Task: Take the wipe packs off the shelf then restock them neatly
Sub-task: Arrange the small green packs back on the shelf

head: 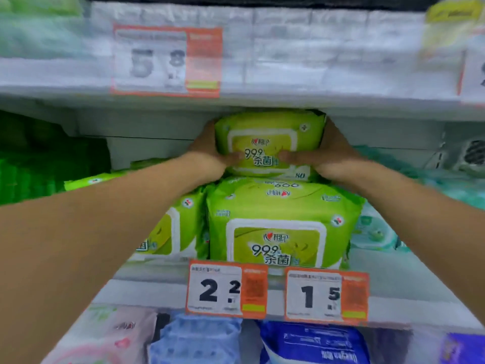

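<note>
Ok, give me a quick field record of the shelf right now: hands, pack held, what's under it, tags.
left hand: grips left side of top green wipe pack
right hand: grips its right side
top pack position: on the stack, just under the upper shelf
below: front green pack, upright, label facing out
beside: another green pack to its left
price tags: two on the shelf edge
</note>
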A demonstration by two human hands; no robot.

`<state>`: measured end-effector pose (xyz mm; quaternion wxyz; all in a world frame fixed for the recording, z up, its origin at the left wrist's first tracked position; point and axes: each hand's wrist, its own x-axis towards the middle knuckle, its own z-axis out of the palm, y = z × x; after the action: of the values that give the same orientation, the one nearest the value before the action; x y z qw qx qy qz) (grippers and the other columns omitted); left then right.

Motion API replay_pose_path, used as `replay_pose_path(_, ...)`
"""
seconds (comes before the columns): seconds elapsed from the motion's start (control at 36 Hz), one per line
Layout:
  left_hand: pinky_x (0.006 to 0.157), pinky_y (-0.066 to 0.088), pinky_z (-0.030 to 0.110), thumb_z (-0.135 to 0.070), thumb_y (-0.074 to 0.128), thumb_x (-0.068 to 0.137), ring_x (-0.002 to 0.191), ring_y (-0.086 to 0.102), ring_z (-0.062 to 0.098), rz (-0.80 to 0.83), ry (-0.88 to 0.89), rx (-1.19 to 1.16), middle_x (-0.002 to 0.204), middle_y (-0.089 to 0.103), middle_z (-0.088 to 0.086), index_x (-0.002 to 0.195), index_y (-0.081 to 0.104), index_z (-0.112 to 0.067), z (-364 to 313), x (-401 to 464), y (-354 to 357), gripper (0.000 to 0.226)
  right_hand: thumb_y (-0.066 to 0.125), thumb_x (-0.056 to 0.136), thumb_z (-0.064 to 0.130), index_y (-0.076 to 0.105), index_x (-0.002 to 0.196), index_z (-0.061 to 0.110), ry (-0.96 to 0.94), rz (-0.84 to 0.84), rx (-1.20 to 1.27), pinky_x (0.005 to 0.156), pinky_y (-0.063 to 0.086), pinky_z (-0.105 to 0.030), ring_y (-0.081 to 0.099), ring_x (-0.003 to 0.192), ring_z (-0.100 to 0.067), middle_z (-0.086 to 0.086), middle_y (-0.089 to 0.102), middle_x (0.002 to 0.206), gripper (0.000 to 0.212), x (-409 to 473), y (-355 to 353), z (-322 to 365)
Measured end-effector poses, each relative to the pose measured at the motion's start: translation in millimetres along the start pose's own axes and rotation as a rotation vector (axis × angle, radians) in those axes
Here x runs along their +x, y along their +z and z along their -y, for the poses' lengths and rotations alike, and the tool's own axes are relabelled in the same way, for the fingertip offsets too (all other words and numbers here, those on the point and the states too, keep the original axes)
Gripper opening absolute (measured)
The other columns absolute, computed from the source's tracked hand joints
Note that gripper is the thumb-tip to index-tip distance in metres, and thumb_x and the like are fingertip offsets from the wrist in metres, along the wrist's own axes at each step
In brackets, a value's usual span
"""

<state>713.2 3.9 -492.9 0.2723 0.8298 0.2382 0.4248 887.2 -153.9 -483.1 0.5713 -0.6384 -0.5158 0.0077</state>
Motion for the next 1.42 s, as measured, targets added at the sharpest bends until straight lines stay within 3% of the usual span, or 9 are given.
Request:
replay_pose_path(0.39,0.108,0.029,0.025,-0.058,0.041,0.098,0.14,0.039,0.025,0.239,-0.12,0.21,0.157,0.035,-0.001,0.157,0.012,-0.027,9.8,30.9,22.7,0.072,0.058,0.094,0.05,0.038,0.149,0.026,0.259,0.205,-0.107,0.11,0.042,-0.035,0.057,0.121,-0.016,0.01,0.056,0.135,0.063,22.9,3.1,-23.4)
replay_pose_path(0.58,0.09,0.039,0.024,-0.05,0.041,0.102,0.125,0.052,0.024,0.264,-0.113,0.398,0.147,0.05,0.003,0.145,0.047,-0.025,-9.2,4.7,-8.2,0.05,0.044,0.092,0.071,0.042,0.149,0.016,0.406,0.15,-0.396,0.103,0.037,-0.03,0.05,0.132,-0.027,-0.006,0.048,0.15,0.079,-5.4,4.6,11.0)
replay_pose_path(0.67,0.094,0.043,0.024,-0.047,0.053,0.098,0.118,0.059,0.022,0.14,-0.037,0.436,0.134,0.062,0.0,0.128,0.065,-0.027,-11.5,-27.1,-50.0,0.038,0.044,0.099,0.059,0.036,0.146,0.004,0.281,-0.06,-0.592,0.087,0.038,-0.032,0.048,0.129,-0.035,-0.021,0.047,0.146,0.073,-40.6,1.7,37.7)
replay_pose_path(0.83,0.092,0.039,0.019,-0.036,0.059,0.092,0.108,0.061,0.017,0.119,0.369,0.519,0.119,0.068,0.003,0.119,0.067,-0.012,11.8,-188.4,-129.0,0.037,0.04,0.095,0.053,0.049,0.133,0.004,-0.336,-0.098,-0.945,0.098,0.041,-0.048,0.048,0.117,-0.042,-0.026,0.052,0.126,0.062,-167.5,12.9,75.5)
replay_pose_path(0.94,0.098,0.037,0.023,-0.039,0.054,0.093,0.111,0.055,0.017,0.318,0.329,0.644,0.12,0.066,0.003,0.118,0.066,-0.013,44.8,-302.5,-181.4,0.038,0.051,0.093,0.048,0.066,0.113,0.018,-0.452,0.332,-0.593,0.086,0.04,-0.032,0.058,0.097,-0.02,-0.004,0.069,0.109,0.039,-236.4,72.8,118.0)
replay_pose_path(1.08,0.089,0.05,0.034,-0.05,0.059,0.092,0.097,0.064,0.017,0.885,-0.364,0.655,0.111,0.068,0.0,0.119,0.065,-0.022,113.2,-422.2,-223.6,0.039,0.061,0.094,0.046,0.064,0.121,0.022,-0.465,1.252,-0.571,0.082,0.046,-0.03,0.06,0.089,-0.014,0.007,0.067,0.104,0.036,-286.9,191.1,130.5)
replay_pose_path(1.19,0.098,0.046,0.029,-0.049,0.06,0.093,0.106,0.057,0.017,1.212,-0.787,0.762,0.114,0.059,-0.005,0.134,0.053,-0.024,162.4,-493.4,-245.7,0.048,0.063,0.095,0.042,0.056,0.132,0.012,-0.373,1.693,-0.728,0.09,0.046,-0.032,0.056,0.1,-0.022,-0.004,0.061,0.115,0.048,-340.6,301.6,94.5)
replay_pose_path(1.31,0.103,0.042,0.032,-0.052,0.056,0.095,0.123,0.049,0.024,1.259,-0.898,0.848,0.136,0.049,0.004,0.139,0.049,-0.022,197.4,-533.1,-258.3,0.053,0.066,0.093,0.045,0.059,0.125,-0.003,-0.218,1.89,-0.983,0.092,0.05,-0.045,0.06,0.104,-0.036,-0.021,0.062,0.122,0.058,-407.6,382.2,27.4)
replay_pose_path(1.42,0.098,0.036,0.023,-0.048,0.054,0.097,0.125,0.049,0.021,1.24,-0.853,0.678,0.143,0.05,0.002,0.145,0.041,-0.02,207.2,-557.4,-248.1,0.057,0.064,0.094,0.047,0.06,0.125,0.002,0.138,1.634,-0.945,0.089,0.046,-0.035,0.058,0.11,-0.031,-0.014,0.059,0.104,0.055,-463.3,420.5,-38.5)
